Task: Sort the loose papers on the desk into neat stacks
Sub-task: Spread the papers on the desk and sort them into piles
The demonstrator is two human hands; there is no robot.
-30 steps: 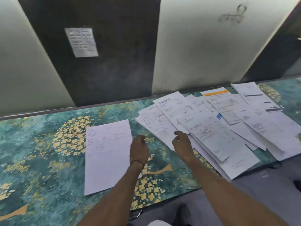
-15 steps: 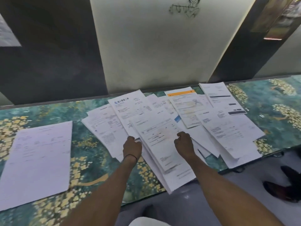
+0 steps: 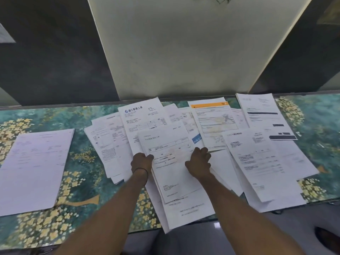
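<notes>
Green floral worktop ran the full width of the view. Fanned across its centre and right were the loose papers, overlapping, several hanging past the near edge. Well apart at far left sat a started stack, edges squared, turned slightly askew.

Step in hand, as judged: taking the top sheet off the fan to file it. To do it well, the sheet needed lifting clear by both side edges before any sideways move, so the layers below did not drag along. A check that only one sheet was pinched was worth making, since those under it sat tight against it. It should travel flat and land corner-matched on the started stack, or open a new stack on bare worktop. Likely risk: a tug would send the overhanging sheets off the near edge.

The top sheet lay angled on the middle of the fan, over at least two others. The left grip was clenched on its left edge, fingers curled onto the paper. The right grip grasped its right edge, thumb on the top face. Its fingertips were hidden, so how many sheets it held could not be told. The sheet spanned between both grips, each about mid-length. A thin dark wristband circled the left wrist.
</notes>
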